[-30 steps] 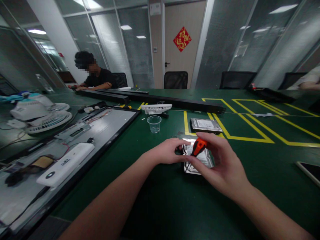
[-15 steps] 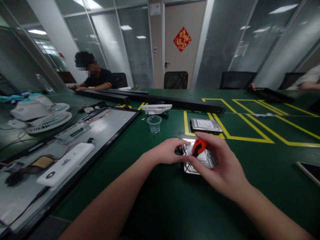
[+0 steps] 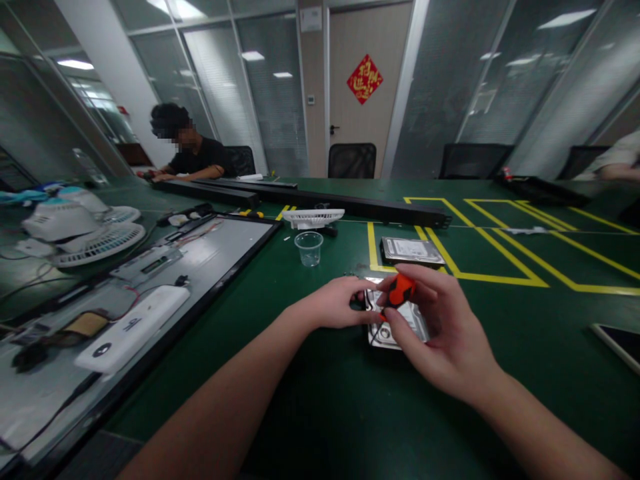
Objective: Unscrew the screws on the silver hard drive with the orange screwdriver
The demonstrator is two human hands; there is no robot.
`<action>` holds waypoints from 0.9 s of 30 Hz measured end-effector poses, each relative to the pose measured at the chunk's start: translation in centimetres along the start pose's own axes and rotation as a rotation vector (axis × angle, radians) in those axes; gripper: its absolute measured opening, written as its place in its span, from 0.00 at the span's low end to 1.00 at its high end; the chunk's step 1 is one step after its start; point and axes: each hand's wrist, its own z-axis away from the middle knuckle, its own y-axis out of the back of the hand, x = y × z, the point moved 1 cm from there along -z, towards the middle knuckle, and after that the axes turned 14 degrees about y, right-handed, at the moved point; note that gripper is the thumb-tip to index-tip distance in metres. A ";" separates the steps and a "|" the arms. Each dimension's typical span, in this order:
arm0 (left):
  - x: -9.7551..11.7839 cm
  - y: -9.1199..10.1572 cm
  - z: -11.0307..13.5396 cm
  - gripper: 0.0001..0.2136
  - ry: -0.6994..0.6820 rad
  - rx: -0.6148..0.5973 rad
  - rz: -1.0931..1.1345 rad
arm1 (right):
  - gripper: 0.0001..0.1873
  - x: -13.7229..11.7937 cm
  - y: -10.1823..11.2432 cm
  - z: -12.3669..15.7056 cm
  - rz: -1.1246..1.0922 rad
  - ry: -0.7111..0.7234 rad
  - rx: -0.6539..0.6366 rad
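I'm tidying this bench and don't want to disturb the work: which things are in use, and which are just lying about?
In use: orange screwdriver in the right hand; near hard drive under it, left hand at its corner.
Lying about: second hard drive, clear plastic cup, white fan grille, power bank, phone.

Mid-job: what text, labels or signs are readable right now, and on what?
Red diamond sign on the door: gold characters, too blurred to read.
Paper notice up left of the door: too small.
Label on the near hard drive: glare, unreadable.
Label on the far hard drive: too small.
White box on the left tray: dark mark, unreadable.
Orange screwdriver: no marking visible.
Nothing can be quoted.
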 end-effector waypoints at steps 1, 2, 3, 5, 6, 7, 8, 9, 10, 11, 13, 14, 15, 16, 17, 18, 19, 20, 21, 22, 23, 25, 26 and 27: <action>-0.1 0.0 0.0 0.26 0.001 -0.003 0.010 | 0.38 0.0 0.0 -0.1 0.017 0.022 -0.003; -0.1 0.0 0.0 0.25 0.004 -0.011 0.023 | 0.38 0.0 0.1 -0.2 0.040 0.044 -0.004; -0.1 0.0 0.0 0.23 0.006 -0.016 0.037 | 0.38 0.0 0.1 -0.3 0.063 0.066 -0.003; 0.1 0.1 0.1 0.22 0.003 -0.018 0.049 | 0.39 0.1 0.1 -0.4 0.094 0.086 -0.002; 0.2 0.1 0.1 0.22 0.007 -0.023 0.050 | 0.39 0.2 0.1 -0.4 0.101 0.084 -0.001; 0.3 0.2 0.1 0.22 0.010 -0.024 0.049 | 0.39 0.2 0.1 -0.4 0.102 0.079 0.000; 0.4 0.2 0.2 0.22 0.013 -0.026 0.047 | 0.39 0.2 0.0 -0.4 0.098 0.076 -0.002; 0.4 0.2 0.2 0.22 0.013 -0.026 0.044 | 0.38 0.1 0.0 -0.4 0.090 0.074 -0.004; 0.4 0.2 0.2 0.21 0.008 -0.024 0.042 | 0.38 0.1 0.0 -0.3 0.081 0.071 -0.006; 0.3 0.1 0.1 0.21 -0.001 -0.021 0.041 | 0.38 0.0 0.0 -0.3 0.074 0.066 -0.010; 0.2 0.0 0.1 0.21 -0.022 -0.011 0.039 | 0.38 -0.2 0.0 -0.2 0.061 0.044 -0.017; 0.1 0.0 0.0 0.21 -0.030 -0.007 0.035 | 0.38 -0.2 0.0 -0.1 0.055 0.030 -0.018; 0.0 0.0 0.0 0.22 -0.036 -0.004 0.031 | 0.38 -0.2 0.0 -0.1 0.051 0.018 -0.020; 0.0 -0.1 0.0 0.22 -0.038 -0.004 0.027 | 0.38 -0.2 0.0 -0.1 0.049 0.014 -0.020; 0.0 -0.1 0.0 0.22 -0.035 -0.006 0.025 | 0.37 -0.2 0.1 -0.1 0.052 0.022 -0.018; 0.0 -0.1 0.0 0.22 -0.030 -0.008 0.028 | 0.37 -0.1 0.1 -0.1 0.061 0.038 -0.016; 0.0 0.0 0.0 0.22 -0.024 -0.010 0.033 | 0.38 0.0 0.1 -0.2 0.077 0.055 -0.013; 0.0 0.0 0.0 0.21 -0.019 -0.011 0.039 | 0.38 0.1 0.1 -0.2 0.096 0.070 -0.010; 0.1 0.0 0.0 0.21 -0.014 -0.012 0.042 | 0.38 0.2 0.1 -0.2 0.116 0.080 -0.006; 0.1 0.0 0.1 0.21 -0.011 -0.013 0.044 | 0.38 0.3 0.1 -0.2 0.131 0.083 -0.002; 0.1 0.0 0.1 0.21 -0.009 -0.013 0.044 | 0.37 0.3 0.1 -0.2 0.138 0.081 0.001; 0.2 0.1 0.1 0.20 -0.002 -0.014 0.040 | 0.36 0.2 0.1 -0.2 0.122 0.072 0.002; 0.2 0.1 0.1 0.20 0.000 -0.015 0.040 | 0.36 0.1 0.1 -0.2 0.104 0.070 -0.001; 0.2 0.1 0.1 0.20 -0.002 -0.015 0.042 | 0.37 0.0 0.1 -0.2 0.085 0.068 -0.007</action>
